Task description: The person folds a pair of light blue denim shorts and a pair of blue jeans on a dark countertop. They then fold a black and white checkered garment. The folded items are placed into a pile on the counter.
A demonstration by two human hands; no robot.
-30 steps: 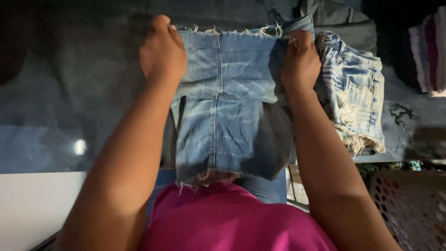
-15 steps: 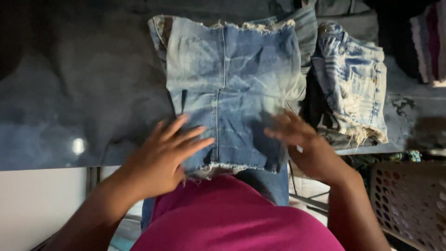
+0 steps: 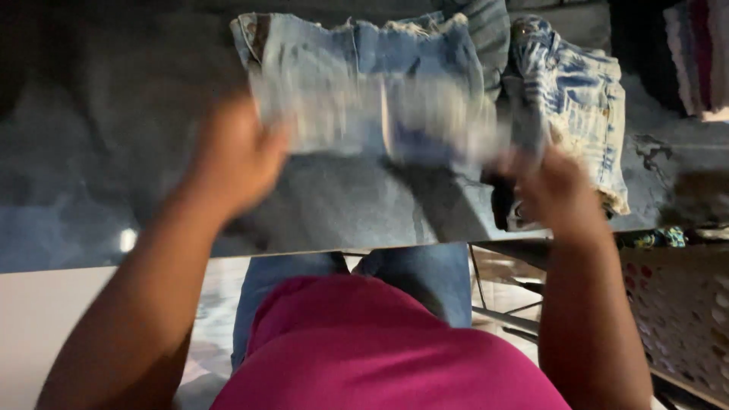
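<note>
Left hand (image 3: 235, 156): fingers curled on the near left edge of the denim shorts (image 3: 364, 83); blurred, but apparently pinching the fabric. Right hand (image 3: 550, 186): at the near right edge, grip cannot be told through blur. Shorts lie folded on the grey table (image 3: 114, 152), long axis left-right, frayed hems on the far edge. Second bleached denim piece (image 3: 577, 99) just beside, right.

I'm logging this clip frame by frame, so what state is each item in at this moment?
Denim shorts: on the table, near edge lifted and folded over, motion-blurred.
Left hand: at the shorts' left edge, blurred; grip unclear.
Right hand: at the shorts' right edge, blurred; grip unclear.
Bleached denim garment: folded, lying to the right of the shorts.
Laundry basket: on the floor at right, contents not visible.
Table: covered in dark cloth.
</note>
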